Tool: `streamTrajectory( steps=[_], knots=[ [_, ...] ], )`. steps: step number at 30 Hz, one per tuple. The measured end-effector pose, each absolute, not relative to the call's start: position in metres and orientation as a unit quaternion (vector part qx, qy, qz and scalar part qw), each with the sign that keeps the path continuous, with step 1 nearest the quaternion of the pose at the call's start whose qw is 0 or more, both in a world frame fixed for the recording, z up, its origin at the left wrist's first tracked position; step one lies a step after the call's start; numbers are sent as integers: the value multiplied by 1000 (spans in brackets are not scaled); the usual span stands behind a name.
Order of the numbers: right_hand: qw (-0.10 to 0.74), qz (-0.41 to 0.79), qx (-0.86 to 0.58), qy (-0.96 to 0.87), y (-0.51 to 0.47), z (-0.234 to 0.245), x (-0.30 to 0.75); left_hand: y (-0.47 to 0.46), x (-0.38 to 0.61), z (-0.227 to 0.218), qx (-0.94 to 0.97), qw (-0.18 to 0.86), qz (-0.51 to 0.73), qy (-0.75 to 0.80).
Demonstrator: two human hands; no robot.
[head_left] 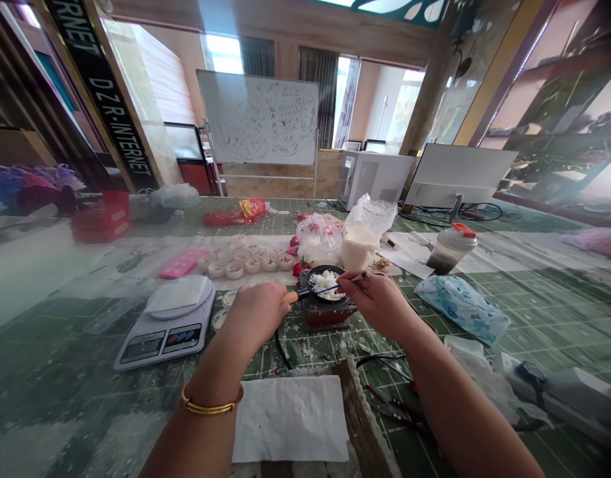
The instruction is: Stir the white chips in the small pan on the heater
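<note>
My left hand is closed around the handle of a small black frying pan; the handle's wooden end shows beside my fingers. White flaky pieces are heaped in the pan. Under it is a small dark-and-red hot plate. My right hand pinches a thin blue stick, which reaches across the white pieces. Its far tip is hard to make out. A gold bangle circles my left wrist.
Left stands a white kitchen scale; behind it are a pink mould and several small cups. A bag of white material stands behind the pan. Right are a shaker bottle, a wipes pack and pliers. White paper lies nearest me.
</note>
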State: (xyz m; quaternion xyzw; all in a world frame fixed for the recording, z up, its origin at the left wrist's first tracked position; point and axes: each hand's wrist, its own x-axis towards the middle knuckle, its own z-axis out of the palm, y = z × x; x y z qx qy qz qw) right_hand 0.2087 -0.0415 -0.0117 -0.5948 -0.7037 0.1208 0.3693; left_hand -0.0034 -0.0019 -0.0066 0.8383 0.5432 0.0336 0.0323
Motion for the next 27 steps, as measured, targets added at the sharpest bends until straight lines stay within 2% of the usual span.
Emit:
streamTrajectory(
  steps=[5, 10, 14, 19, 27],
  knots=[
    [369, 87, -610, -696, -44, -7, 214, -2, -3, -6, 838, 36, 25, 544],
    [335, 84, -615, -709, -42, -6, 221, -1, -3, -7, 839, 27, 31, 542],
    [361, 77, -632, -682, -43, -3, 228, -1, -3, -6, 836, 33, 23, 547],
    [332, 81, -638, -690, -40, -3, 233, -3, -2, -5, 837, 37, 23, 545],
    [340, 52, -658, -670, -43, -2, 239, 0, -4, -10, 838, 35, 30, 544]
  ],
)
